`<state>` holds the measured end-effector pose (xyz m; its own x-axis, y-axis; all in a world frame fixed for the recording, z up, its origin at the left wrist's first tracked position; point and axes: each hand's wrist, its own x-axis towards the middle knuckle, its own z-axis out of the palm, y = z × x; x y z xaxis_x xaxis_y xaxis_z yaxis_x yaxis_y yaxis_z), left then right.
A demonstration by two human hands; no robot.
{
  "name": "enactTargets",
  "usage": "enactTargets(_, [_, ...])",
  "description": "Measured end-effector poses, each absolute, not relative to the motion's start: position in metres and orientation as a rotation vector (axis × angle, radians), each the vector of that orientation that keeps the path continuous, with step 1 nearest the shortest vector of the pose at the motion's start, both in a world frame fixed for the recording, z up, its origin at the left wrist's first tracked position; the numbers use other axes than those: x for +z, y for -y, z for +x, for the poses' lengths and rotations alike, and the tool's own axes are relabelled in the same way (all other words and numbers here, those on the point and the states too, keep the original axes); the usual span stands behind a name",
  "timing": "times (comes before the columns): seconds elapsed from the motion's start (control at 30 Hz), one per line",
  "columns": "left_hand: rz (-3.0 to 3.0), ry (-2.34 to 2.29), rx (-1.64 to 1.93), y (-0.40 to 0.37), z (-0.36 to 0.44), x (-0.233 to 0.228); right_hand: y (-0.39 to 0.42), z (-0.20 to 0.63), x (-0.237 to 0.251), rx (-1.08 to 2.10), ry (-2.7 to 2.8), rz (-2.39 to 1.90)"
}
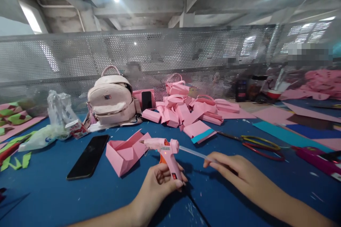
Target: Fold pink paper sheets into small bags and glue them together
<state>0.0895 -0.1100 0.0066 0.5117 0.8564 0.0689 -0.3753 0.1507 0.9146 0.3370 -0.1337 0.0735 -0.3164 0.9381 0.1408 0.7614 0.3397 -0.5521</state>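
A pink hot glue gun is gripped by its handle in my left hand, its nozzle pointing left. A small light glows on its side. Between the fingertips of my right hand is a translucent glue stick, whose far end meets the round back of the gun; whether it is inside the opening I cannot tell. Just behind the nozzle an open folded pink paper box lies on the blue table. A black cord runs from below the handle toward the front edge.
A black phone lies left of the paper box. Behind are a pale backpack and a heap of pink paper pieces. Scissors and a magenta tool lie at right. Plastic bags stand at left before a perforated metal partition.
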Motion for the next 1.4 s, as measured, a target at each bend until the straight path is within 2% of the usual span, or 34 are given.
enactTargets(0.27, [1.132,-0.618,1.048,0.114,0.091,0.001,0.126,0.33,0.078,0.305,2.283,-1.498])
enactTargets(0.67, [1.084,-0.627,1.135,0.11,0.091,-0.007,0.128,0.326,0.075,0.205,2.316,-1.433])
enactTargets(0.77, [1.107,-0.656,1.134,0.111,0.09,-0.007,0.123,0.329,0.078,-0.021,2.39,-1.35])
enactTargets(0.93, [1.125,-0.761,1.134,0.114,0.09,-0.005,0.114,0.337,0.104,-0.693,2.426,-1.084])
enactTargets(1.03, [1.191,-0.763,1.115,0.116,0.089,-0.002,0.111,0.33,0.116,-0.809,2.45,-0.989])
enactTargets(1.17, [1.324,-0.84,1.056,0.119,0.086,-0.001,0.107,0.318,0.119,-0.64,2.514,-1.032])
enactTargets(1.27, [1.393,-0.871,1.017,0.122,0.084,-0.002,0.103,0.311,0.123,-0.336,2.519,-1.132])
enactTargets(1.4, [1.509,-0.867,0.962,0.126,0.083,0.001,0.101,0.306,0.134,0.606,2.5,-1.283])
